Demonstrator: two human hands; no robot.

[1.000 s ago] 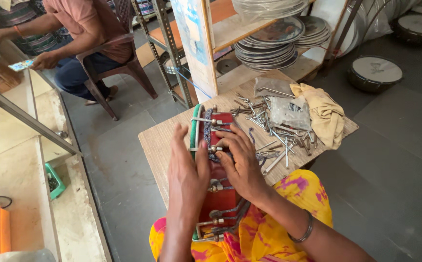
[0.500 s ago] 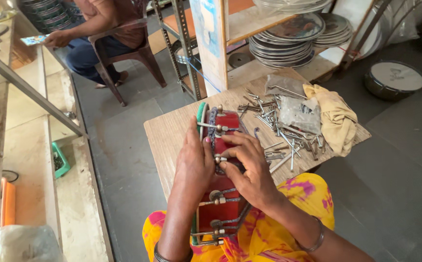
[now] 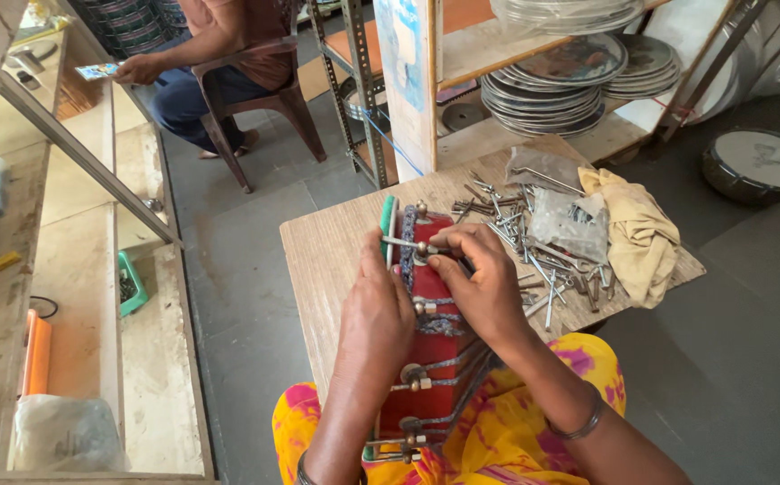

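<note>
**Soft daylight, clear view, some bending at the edges**

The scene is bright with even daylight, and shadows are soft. The metal plates (image 3: 552, 85) on the shelf give pale glare. The wooden table (image 3: 327, 256) looks sharp. Both hands are slightly blurred. Straight lines bend near the borders, most at the left counter (image 3: 67, 296).

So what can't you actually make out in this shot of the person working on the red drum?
- Head view: the near end of the red drum is cut off by the bottom edge.
- The left hand and right hand cover the drum's middle, hiding what the fingertips pinch.
- The metal rods lie in a tangled pile, too small to count.
- The seated person is cut off by the top edge.
</note>
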